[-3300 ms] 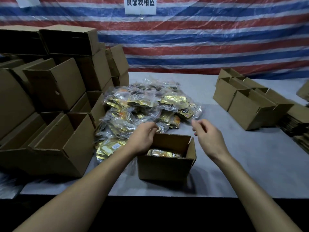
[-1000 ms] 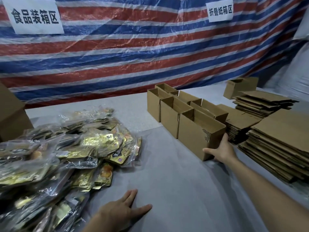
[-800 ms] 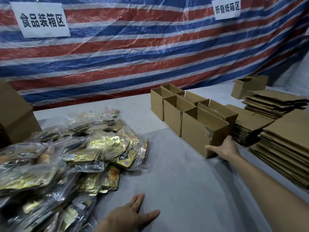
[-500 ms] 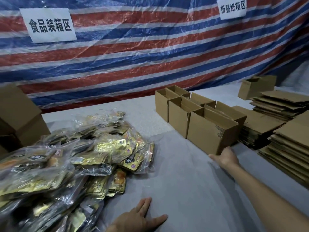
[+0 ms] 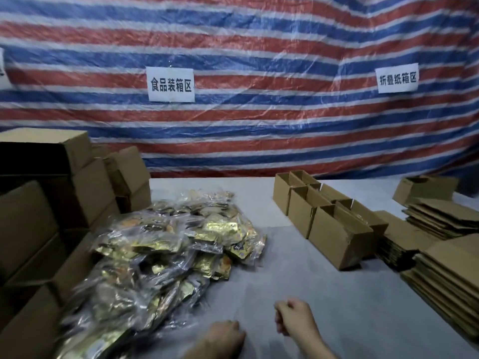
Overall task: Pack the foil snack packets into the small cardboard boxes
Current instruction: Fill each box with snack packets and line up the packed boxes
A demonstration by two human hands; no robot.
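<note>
On the counter [image 5: 324, 294], the packets [image 5: 166, 244] lie heaped left of centre; stacked boxes [image 5: 39, 229] stand left of them; open boxes [image 5: 331, 229] stand in a row to the right, flat cardboard [image 5: 445, 275] beyond; a tarp [image 5: 259, 125] with two signs [image 5: 170, 84] hangs behind.

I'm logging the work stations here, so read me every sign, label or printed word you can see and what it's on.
"食品装箱区": middle paper sign on the striped tarp, above the snack packets.
"折叠纸箱区": right paper sign on the tarp, above the flattened cardboard.
Left-edge sign: cut off, unreadable.
Print on the packets: too blurred to read.
</note>
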